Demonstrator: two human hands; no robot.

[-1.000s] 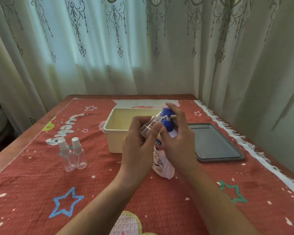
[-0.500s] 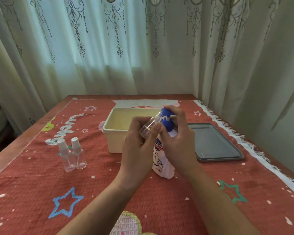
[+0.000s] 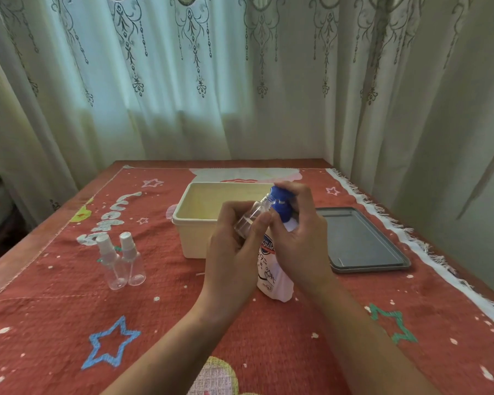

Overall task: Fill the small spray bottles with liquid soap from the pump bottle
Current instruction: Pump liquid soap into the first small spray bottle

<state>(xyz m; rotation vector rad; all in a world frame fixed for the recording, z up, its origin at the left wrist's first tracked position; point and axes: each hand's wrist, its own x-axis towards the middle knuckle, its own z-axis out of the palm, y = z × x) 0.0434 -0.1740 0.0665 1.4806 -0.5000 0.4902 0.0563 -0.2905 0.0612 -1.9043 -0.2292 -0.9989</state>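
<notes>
A person's left hand [image 3: 234,249] grips a tilted, uncapped spray bottle [image 3: 250,219], its mouth at the pump bottle's [image 3: 271,277] blue nozzle. The right hand [image 3: 301,238] curls over the pump. Nothing has shifted in 1 second, so filling looks barely begun. 2 capped bottles [image 3: 131,262] stand well left.

A cream open-topped tub [image 3: 196,242] sits on a red cloth [image 3: 160,315] that covers most of the wooden bench [image 3: 17,253]. Just right of the tub lies a flat grey tray [image 3: 362,240]. On the cloth nearer than the tub are a blue star [image 3: 111,344] to the left and a green star [image 3: 394,323] to the right. Behind the tub hang pale patterned curtains [image 3: 183,95].
</notes>
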